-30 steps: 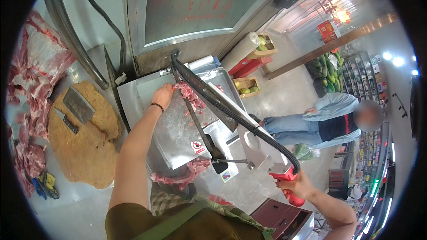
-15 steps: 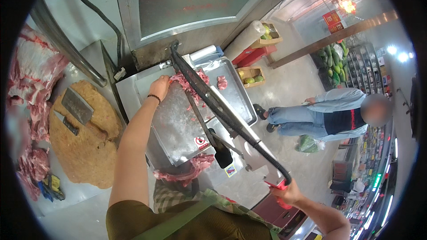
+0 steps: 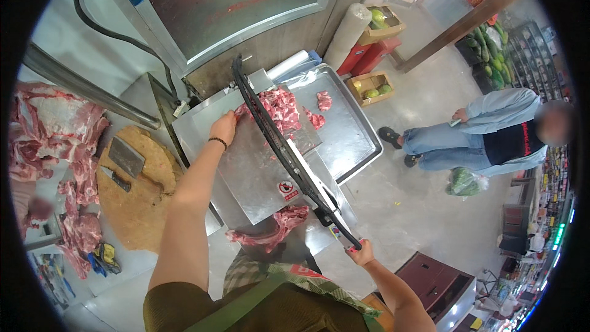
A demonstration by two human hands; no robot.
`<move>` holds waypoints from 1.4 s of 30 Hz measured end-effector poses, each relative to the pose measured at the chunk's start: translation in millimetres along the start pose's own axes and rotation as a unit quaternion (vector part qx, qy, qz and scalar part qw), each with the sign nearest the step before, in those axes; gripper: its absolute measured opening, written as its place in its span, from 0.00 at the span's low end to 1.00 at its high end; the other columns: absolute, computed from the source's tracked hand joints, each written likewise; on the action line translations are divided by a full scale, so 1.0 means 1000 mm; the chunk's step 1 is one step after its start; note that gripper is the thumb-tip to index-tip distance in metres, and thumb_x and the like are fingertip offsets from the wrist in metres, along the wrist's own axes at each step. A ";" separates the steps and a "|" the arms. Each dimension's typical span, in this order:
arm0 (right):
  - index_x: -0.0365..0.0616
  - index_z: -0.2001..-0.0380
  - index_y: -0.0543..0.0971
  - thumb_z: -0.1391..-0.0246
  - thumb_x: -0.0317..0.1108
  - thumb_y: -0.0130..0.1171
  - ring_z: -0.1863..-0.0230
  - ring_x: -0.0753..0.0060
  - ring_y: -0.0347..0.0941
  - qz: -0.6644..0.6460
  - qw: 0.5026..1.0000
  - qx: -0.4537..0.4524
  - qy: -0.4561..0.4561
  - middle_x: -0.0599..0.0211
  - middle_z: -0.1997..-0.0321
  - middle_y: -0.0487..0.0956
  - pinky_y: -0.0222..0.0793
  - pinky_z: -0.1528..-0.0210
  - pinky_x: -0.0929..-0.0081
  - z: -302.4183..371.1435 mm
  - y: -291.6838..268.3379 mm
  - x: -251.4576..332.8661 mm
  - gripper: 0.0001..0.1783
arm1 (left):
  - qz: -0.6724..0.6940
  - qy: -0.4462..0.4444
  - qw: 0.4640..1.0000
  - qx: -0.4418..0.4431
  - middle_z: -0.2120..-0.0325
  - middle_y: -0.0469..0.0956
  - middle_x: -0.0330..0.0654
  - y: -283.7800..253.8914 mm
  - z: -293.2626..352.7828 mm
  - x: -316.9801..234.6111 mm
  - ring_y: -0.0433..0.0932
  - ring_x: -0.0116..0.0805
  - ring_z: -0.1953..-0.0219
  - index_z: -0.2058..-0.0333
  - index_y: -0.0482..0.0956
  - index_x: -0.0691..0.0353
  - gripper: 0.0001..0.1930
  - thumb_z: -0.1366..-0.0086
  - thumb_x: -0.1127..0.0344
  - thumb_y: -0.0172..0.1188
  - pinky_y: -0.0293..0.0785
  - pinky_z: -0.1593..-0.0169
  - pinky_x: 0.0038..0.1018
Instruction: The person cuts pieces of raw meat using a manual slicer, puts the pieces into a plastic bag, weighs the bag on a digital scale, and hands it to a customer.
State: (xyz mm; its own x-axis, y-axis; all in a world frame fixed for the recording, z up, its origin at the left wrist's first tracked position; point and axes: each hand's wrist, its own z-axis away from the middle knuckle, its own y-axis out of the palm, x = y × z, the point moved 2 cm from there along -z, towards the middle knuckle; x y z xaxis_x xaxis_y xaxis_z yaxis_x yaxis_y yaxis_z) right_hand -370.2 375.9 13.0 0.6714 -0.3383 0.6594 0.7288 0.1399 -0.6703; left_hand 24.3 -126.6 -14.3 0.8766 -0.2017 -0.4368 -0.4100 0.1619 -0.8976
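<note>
My right hand (image 3: 361, 253) is wrapped round the red handle of a long black-and-silver lever cutter (image 3: 301, 175), which slants across a steel bed (image 3: 246, 175). My left hand (image 3: 223, 128), with a beaded bracelet at its wrist, is closed on a piece of raw bony meat at the left of the lever, near its hinge. The fingers partly hide that piece. Chopped meat (image 3: 281, 109) is heaped just past the lever. A long bony strip of meat (image 3: 273, 230) lies at the near edge of the bed.
To the left, a cleaver (image 3: 126, 157) and a small knife (image 3: 115, 179) rest on a wooden chopping block (image 3: 138, 215), beside large cuts of meat (image 3: 58, 123). A metal tray (image 3: 347, 138) adjoins the cutter. One person (image 3: 485, 138) stands at the right.
The lever has swung down, and my right hand has moved left with its handle. My left hand stays by the meat. The view has shifted, and more chopped meat shows beyond the lever.
</note>
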 end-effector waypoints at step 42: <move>0.37 0.77 0.76 0.50 0.26 0.63 0.86 0.76 0.71 -0.129 0.957 0.087 0.245 0.68 0.82 0.75 0.66 0.83 0.75 0.016 -0.162 0.263 0.07 | 0.482 -0.218 0.818 0.225 0.83 0.69 0.36 0.019 0.090 -0.037 0.64 0.28 0.88 0.63 0.78 0.58 0.17 0.26 0.52 0.48 0.57 0.86 0.32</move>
State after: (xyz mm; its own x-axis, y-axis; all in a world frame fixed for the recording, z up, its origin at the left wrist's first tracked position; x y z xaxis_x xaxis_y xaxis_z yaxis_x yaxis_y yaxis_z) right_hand -309.7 279.4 300.7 0.3528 -0.7727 0.5277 0.9019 0.1306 -0.4117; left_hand 6.4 -29.4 -10.2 0.2468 0.5773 -0.7783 -0.9161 0.4010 0.0069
